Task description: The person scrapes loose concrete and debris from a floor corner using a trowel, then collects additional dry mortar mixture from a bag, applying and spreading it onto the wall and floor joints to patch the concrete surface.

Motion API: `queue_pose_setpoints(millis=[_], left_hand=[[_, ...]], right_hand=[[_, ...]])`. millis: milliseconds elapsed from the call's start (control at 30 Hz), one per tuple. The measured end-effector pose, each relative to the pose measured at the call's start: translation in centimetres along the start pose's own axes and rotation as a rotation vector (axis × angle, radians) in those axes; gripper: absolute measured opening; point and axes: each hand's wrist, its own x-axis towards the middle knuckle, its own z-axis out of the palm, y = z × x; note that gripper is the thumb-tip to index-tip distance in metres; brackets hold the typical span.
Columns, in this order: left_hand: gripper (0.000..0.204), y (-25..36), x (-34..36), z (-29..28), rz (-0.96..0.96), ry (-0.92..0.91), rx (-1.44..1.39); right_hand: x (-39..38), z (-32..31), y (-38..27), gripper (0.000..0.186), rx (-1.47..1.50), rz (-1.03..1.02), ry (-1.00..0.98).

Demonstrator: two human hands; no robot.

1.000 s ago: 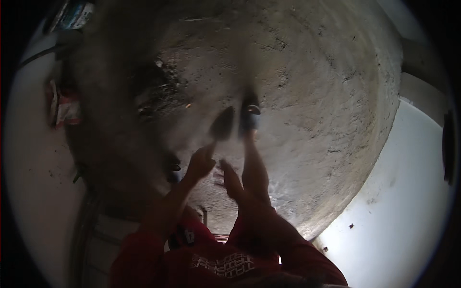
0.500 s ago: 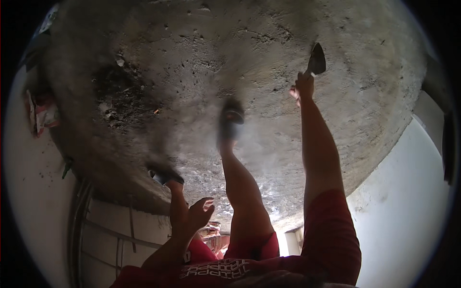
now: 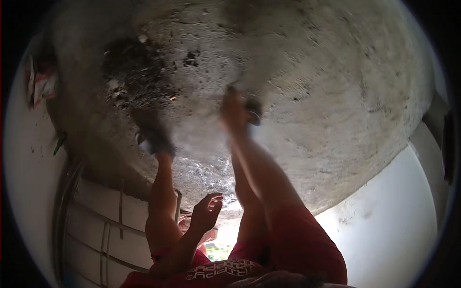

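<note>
My right hand point(image 3: 234, 113) is smeared by motion, in front of my right foot and its dark shoe point(image 3: 253, 114). Its fingers look closed around the trowel point(image 3: 231, 90), of which only a small dark part shows beyond the hand; the blade's shape cannot be made out. My left hand point(image 3: 206, 211) hangs low beside my left leg, fingers loosely bent and apart from the thumb, with nothing in it. Ahead of my left shoe point(image 3: 152, 141) lies a patch of dark, crumbly rubble point(image 3: 132, 81) on the rough concrete floor point(image 3: 326, 125).
A red and white sack point(image 3: 42, 84) lies at the far left by the white wall point(image 3: 29, 163). Near it is a small green object point(image 3: 59, 143). Metal bars point(image 3: 113, 221) run along the lower left. Another white wall point(image 3: 384, 206) stands at the right.
My right hand has swung from the far right inward and back, to in front of my right foot. My legs have shifted in a step, and the rubble sits slightly farther right in view.
</note>
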Motion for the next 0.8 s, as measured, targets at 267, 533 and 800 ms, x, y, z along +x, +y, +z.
queue_pose_setpoints(millis=[267, 533, 800], left_hand=[[0.035, 1.4, 2.7, -4.9, 0.034, -0.148, 0.038], [0.035, 1.6, 2.1, -8.7, 0.058, -0.127, 0.057], [0.039, 0.1, 1.5, -9.7, 0.076, -0.187, 0.002]], right_hand=[[7.2, 0.2, 33.5, 0.033, -0.547, 0.475, -0.453], [8.8, 2.6, -12.4, 0.046, 0.952, 0.709, 0.158], [3.1, 0.6, -13.3, 0.045, 0.464, 0.43, 0.01]])
